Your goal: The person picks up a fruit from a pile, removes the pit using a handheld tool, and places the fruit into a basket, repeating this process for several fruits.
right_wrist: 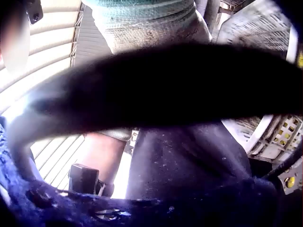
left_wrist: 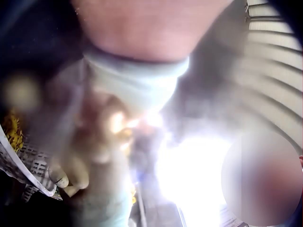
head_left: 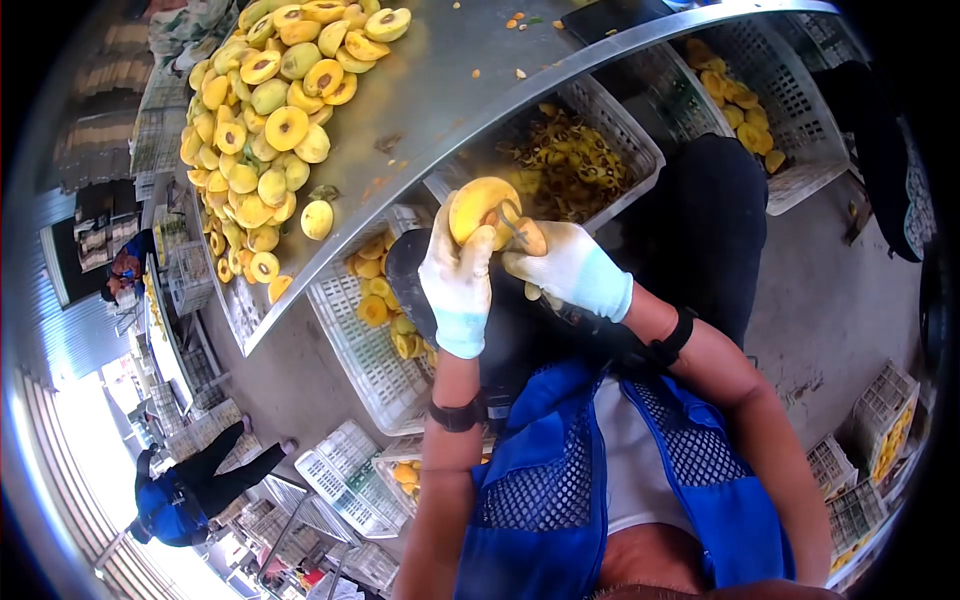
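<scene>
In the head view, my left hand [head_left: 457,285], in a white glove, holds up a yellow peach half [head_left: 478,208] above my lap. My gloved right hand [head_left: 578,268] grips a pitting tool [head_left: 533,237] with a short wooden handle. The tool's curved metal loop lies against the cut side of the fruit. In the left wrist view the left glove [left_wrist: 137,85] shows mostly as its cuff, blurred and glared. A dark band crosses the right wrist view and hides the fingers below the right glove [right_wrist: 147,23].
Many halved peaches [head_left: 285,128] are heaped on a metal table [head_left: 440,70] ahead. Below its edge stand a crate [head_left: 640,160] of peels and scraps, a crate [head_left: 345,345] of peach halves at left and another crate [head_left: 800,180] at right. Another person [head_left: 185,500] stands at far left.
</scene>
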Demonstrator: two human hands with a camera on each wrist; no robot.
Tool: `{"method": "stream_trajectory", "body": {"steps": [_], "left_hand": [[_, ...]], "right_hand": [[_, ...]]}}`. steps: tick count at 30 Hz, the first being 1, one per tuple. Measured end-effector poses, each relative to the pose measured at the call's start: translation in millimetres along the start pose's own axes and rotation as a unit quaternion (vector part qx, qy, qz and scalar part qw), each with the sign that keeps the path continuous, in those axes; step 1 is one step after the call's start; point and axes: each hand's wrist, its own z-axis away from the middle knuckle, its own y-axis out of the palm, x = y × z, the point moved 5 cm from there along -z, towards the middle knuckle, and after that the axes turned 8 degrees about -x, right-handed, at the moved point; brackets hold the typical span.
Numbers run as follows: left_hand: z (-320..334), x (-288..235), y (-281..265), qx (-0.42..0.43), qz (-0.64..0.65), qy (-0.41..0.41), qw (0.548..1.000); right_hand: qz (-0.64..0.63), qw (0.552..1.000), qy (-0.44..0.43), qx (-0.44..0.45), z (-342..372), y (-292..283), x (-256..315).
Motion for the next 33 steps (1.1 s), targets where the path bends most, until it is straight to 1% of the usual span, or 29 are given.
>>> {"method": "stream_trajectory", "body": {"steps": [2,5,8,11,12,15,16,17,19,20,21,22,23,26,29,30,33], "left_hand": [[1,-13,3,0.003,-0.030,-0.015,0.999],[3,-14,7,0.008,-0.055,-0.016,0.998],[8,-15,12,0.000,-0.072,-0.010,0.997],[8,-20,15,0.009,-0.087,0.001,0.996],[7,-22,14,0.016,-0.092,0.005,0.996],[-8,-23,11,0.090,-0.058,0.035,0.994],[-11,-23,11,0.103,0.017,0.012,0.994],[-14,-20,12,0.084,0.091,0.002,0.992],[-15,-11,16,0.048,0.236,-0.018,0.970],[-12,-4,21,0.036,0.241,-0.080,0.967],[-11,0,24,0.025,0.217,-0.086,0.972],[-12,5,27,0.021,0.224,-0.088,0.970],[-12,8,28,0.018,0.231,-0.091,0.969],[-13,2,28,0.063,0.211,-0.108,0.969],[-24,1,29,0.165,0.096,-0.035,0.981],[-27,1,29,0.186,0.101,-0.011,0.977],[-22,6,32,0.188,0.217,-0.177,0.941]], "right_hand": [[-0.005,1.000,0.026,0.011,1,-2,1],[0.004,0.995,0.076,0.065,6,-4,8],[-0.050,0.987,0.074,0.136,6,-3,-2],[-0.123,0.965,0.119,0.197,9,-5,-5],[-0.129,0.964,0.123,0.195,9,-6,-4],[-0.137,0.964,0.130,0.187,11,-8,3],[-0.138,0.965,0.128,0.181,11,-8,4],[-0.140,0.967,0.126,0.173,11,-8,5],[-0.134,0.962,0.130,0.202,13,-4,2],[-0.129,0.958,0.133,0.217,14,-2,1],[-0.123,0.955,0.135,0.234,15,1,-1],[-0.148,0.942,0.169,0.251,15,2,-5],[-0.140,0.939,0.176,0.260,15,2,-7],[-0.120,0.937,0.182,0.273,19,1,-5],[-0.081,0.941,0.196,0.265,19,4,-12],[-0.099,0.937,0.194,0.274,20,5,-11],[-0.148,0.921,0.191,0.307,22,5,-11]]}}
